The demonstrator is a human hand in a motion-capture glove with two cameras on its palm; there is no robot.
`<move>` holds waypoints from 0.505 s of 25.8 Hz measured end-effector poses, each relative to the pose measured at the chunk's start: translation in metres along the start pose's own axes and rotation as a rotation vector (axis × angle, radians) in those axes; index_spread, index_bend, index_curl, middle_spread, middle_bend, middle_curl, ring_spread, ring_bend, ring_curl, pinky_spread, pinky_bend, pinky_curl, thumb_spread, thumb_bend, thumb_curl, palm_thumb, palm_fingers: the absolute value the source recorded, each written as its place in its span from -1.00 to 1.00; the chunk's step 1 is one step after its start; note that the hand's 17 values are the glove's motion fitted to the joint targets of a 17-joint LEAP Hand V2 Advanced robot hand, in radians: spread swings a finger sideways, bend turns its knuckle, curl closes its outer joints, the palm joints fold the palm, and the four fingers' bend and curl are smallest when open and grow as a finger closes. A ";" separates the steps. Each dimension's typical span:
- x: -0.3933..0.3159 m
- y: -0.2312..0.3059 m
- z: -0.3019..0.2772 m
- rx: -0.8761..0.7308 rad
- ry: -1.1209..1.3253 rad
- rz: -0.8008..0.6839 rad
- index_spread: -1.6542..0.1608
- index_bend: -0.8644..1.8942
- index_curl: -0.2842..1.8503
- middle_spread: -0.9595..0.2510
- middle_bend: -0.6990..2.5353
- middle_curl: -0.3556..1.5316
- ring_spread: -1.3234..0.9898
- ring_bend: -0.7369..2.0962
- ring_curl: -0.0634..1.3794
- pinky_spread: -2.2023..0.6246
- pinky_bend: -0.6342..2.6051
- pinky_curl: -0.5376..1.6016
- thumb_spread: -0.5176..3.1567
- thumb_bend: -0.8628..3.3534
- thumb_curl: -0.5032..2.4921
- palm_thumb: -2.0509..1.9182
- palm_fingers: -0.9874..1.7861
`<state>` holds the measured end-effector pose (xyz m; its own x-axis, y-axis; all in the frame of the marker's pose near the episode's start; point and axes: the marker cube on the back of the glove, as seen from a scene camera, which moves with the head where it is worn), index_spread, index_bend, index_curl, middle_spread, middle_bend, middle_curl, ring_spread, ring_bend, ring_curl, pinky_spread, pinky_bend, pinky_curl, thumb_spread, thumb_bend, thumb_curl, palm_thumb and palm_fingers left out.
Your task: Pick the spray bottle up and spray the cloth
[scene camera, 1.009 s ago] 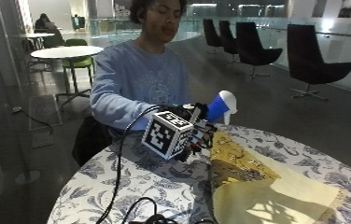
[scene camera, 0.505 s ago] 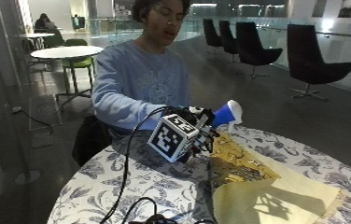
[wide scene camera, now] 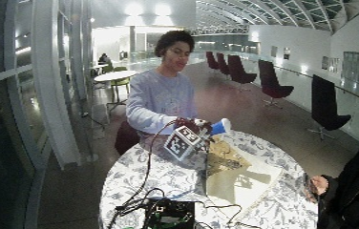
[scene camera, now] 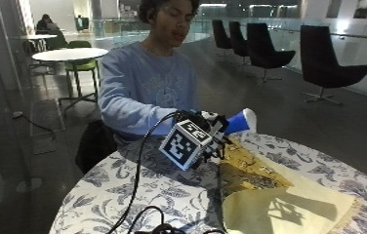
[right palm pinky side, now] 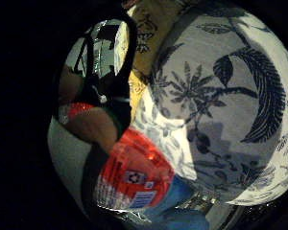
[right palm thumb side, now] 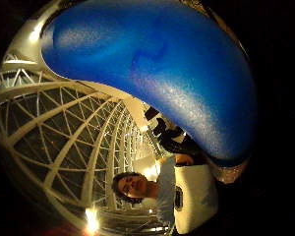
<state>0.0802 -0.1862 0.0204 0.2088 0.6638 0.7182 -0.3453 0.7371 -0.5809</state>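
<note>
My gloved right hand [scene camera: 204, 126] grips the spray bottle [scene camera: 238, 122] above the near edge of the yellow cloth [scene camera: 281, 204]. The bottle is tilted, and its blue head with the white nozzle points across the table over the cloth. In the wide outside view the hand [wide scene camera: 195, 126] holds the bottle [wide scene camera: 219, 127] just above the cloth [wide scene camera: 243, 176]. The bottle's red label [right palm pinky side: 134, 177] sits close against the palm, with the cloth [right palm pinky side: 149, 38] beyond it. Its blue head [right palm thumb side: 162, 73] fills much of the thumb side view.
A round table with a floral tablecloth [scene camera: 138, 190] carries the cloth, whose near part is patterned [scene camera: 248, 168]. Black cables [scene camera: 138, 214] run over the table's front to a black device [wide scene camera: 167, 214]. Chairs and other tables stand well behind.
The bottle has tipped from nearly upright to nozzle-forward over the cloth, and the hand has turned with it. The cloth has not moved.
</note>
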 end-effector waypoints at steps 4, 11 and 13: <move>-0.002 0.000 0.002 0.003 -0.011 -0.015 0.61 -0.29 -0.43 0.47 -0.38 -0.07 0.11 -0.09 -0.32 0.76 -0.48 -0.17 -0.36 -0.60 -0.22 0.50 0.49; -0.003 -0.001 0.006 0.001 -0.033 -0.037 0.61 -0.29 -0.43 0.47 -0.38 -0.07 0.11 -0.09 -0.31 0.76 -0.48 -0.17 -0.36 -0.60 -0.22 0.50 0.49; -0.004 -0.002 0.007 0.001 -0.037 -0.045 0.61 -0.29 -0.43 0.47 -0.38 -0.07 0.11 -0.09 -0.31 0.75 -0.48 -0.16 -0.36 -0.60 -0.22 0.50 0.49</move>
<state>0.0735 -0.1908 0.0211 0.1900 0.6247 0.7574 -0.3369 0.7661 -0.5473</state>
